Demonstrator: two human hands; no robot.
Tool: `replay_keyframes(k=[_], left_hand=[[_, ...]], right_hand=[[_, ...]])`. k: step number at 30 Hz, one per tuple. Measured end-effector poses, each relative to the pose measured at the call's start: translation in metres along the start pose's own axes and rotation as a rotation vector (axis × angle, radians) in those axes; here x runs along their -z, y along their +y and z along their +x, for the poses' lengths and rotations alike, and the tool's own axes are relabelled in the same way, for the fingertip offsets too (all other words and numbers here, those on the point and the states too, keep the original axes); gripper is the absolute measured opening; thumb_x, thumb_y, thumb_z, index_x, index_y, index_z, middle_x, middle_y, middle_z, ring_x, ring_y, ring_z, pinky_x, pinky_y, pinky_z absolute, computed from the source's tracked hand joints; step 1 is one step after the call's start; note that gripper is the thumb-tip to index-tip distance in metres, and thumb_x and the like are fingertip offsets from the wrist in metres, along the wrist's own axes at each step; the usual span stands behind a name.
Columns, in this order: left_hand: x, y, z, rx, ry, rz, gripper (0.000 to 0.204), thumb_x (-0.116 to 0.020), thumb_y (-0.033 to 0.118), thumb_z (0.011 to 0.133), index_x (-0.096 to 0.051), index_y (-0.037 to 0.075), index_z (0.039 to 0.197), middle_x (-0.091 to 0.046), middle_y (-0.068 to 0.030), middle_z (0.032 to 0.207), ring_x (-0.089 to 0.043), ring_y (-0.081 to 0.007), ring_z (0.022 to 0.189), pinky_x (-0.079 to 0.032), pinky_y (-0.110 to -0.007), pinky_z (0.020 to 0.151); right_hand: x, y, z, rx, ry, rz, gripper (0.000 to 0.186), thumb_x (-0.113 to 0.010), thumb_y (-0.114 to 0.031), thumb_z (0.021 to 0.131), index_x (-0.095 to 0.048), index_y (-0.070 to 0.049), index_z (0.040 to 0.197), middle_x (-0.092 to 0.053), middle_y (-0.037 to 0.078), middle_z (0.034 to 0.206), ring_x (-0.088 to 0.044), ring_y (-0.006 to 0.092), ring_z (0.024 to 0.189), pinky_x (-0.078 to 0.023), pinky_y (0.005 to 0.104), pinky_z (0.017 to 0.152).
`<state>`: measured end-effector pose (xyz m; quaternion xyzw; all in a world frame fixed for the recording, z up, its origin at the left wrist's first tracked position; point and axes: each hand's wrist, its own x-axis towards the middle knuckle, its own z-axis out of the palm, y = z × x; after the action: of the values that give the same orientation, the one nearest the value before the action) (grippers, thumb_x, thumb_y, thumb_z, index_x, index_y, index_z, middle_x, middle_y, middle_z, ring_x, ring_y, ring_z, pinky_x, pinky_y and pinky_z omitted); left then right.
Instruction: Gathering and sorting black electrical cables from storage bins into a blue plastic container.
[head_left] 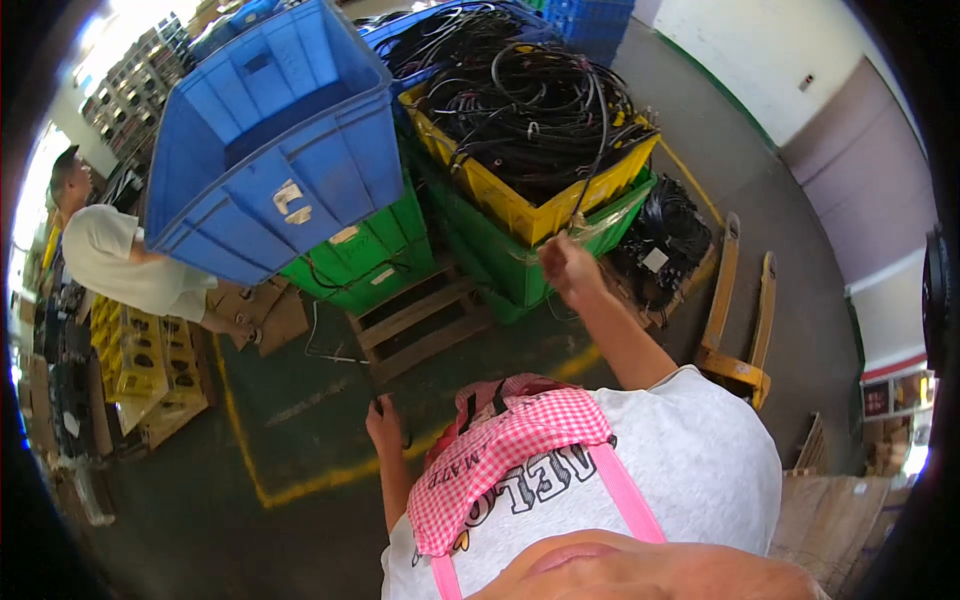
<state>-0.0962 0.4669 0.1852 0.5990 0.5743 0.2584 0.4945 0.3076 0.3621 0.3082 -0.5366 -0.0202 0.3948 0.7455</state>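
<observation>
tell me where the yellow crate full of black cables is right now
In the head view, the yellow crate sits upper centre, slightly right, atop a green crate, just beyond the right hand and right of the large blue crate.

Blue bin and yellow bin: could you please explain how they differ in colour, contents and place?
The blue bin is plain blue with pale label scraps; the yellow bin is yellow.
The blue bin shows bare inner walls, while the yellow bin is heaped with black cables.
The yellow bin is close to the person's right hand; the blue bin is farther left.
Both are open-topped and sit above green bins.
</observation>
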Motion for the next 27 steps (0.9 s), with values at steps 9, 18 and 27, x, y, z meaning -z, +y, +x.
replay_keyframes(k=[9, 18, 27], left_hand=[[-0.002, -0.006, 0.011, 0.017, 0.011, 0.14, 0.035, -0.049, 0.031, 0.093, -0.063, -0.001, 0.095, -0.054, -0.0063, 0.063, -0.048, -0.0168, 0.054, -0.04, -0.033, 0.053], [-0.038, 0.003, 0.005, 0.056, -0.243, 0.335, 0.039, -0.053, 0.036, 0.091, -0.064, 0.0, 0.095, -0.065, -0.0149, 0.074, -0.061, -0.0277, 0.066, -0.045, -0.038, 0.06], [-0.053, 0.012, 0.018, 0.015, -0.199, 0.445, 0.038, -0.056, 0.036, 0.088, -0.062, -0.001, 0.092, -0.063, -0.0219, 0.077, -0.064, -0.035, 0.072, -0.045, -0.041, 0.06]], right_hand=[[-0.046, 0.071, -0.036, -0.414, -0.521, -0.434, 0.028, -0.052, -0.036, 0.091, -0.061, -0.01, 0.094, -0.065, 0.002, 0.089, -0.059, 0.0116, 0.074, -0.044, 0.0258, 0.063], [-0.09, -0.038, 0.009, 0.116, -1.041, -0.748, 0.032, -0.055, -0.029, 0.091, -0.062, 0.001, 0.097, -0.065, 0.007, 0.085, -0.061, 0.0137, 0.075, -0.051, 0.0278, 0.068], [-0.017, -0.25, 0.199, 0.884, 0.396, -1.99, 0.035, -0.062, -0.035, 0.082, -0.056, -0.013, 0.108, -0.063, 0.013, 0.102, -0.058, 0.0331, 0.101, -0.05, 0.0455, 0.079]])
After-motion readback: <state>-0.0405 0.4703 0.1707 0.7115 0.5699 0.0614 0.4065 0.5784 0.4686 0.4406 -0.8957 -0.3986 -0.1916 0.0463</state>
